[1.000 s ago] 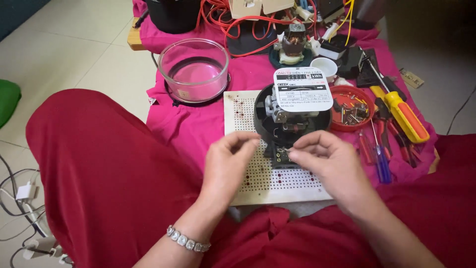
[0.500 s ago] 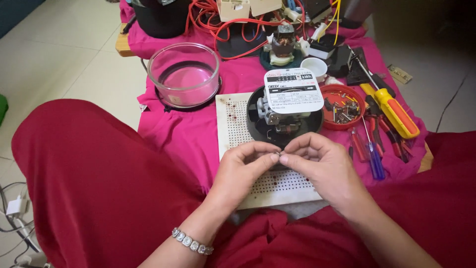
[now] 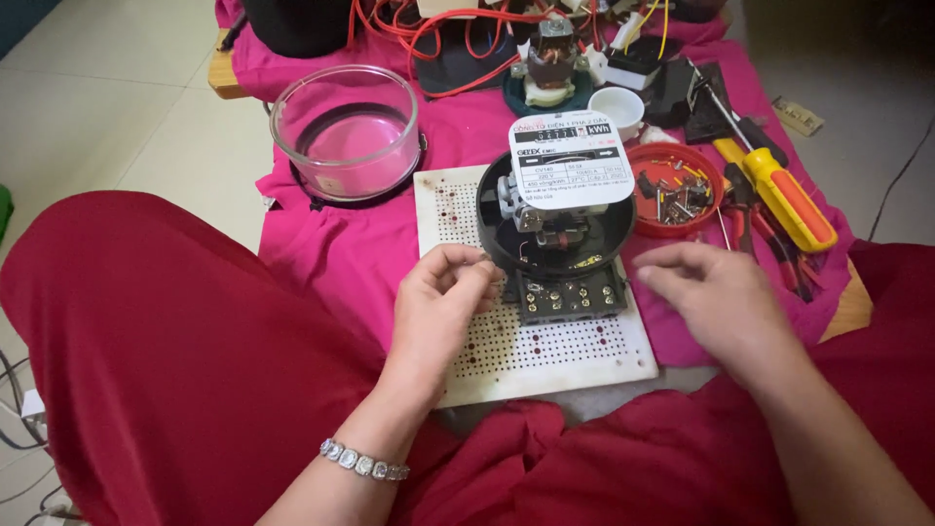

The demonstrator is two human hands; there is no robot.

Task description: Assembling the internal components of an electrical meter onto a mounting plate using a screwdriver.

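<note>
Left hand (image 3: 443,292): fingers pinched together, contents too small to tell, touching the left edge of the black electricity meter (image 3: 557,229). Right hand (image 3: 716,292): loosely curled, holding nothing visible, just right of the meter. Meter sits on a white perforated board (image 3: 545,351). Beyond: red screw tray (image 3: 674,190), yellow-orange screwdriver (image 3: 779,190), glass bowl (image 3: 346,131), pink cloth (image 3: 321,244).

Open access exists over the near half of the white perforated board (image 3: 545,356), between the left hand (image 3: 443,297) and the right hand (image 3: 716,297). The black round meter (image 3: 555,219) blocks the board's far half. The glass bowl (image 3: 346,131) obstructs the far left. The red dish of small parts (image 3: 674,187), the yellow-orange screwdriver (image 3: 779,195) and pliers crowd the right. Red wires (image 3: 438,39) close off the far edge.
</note>
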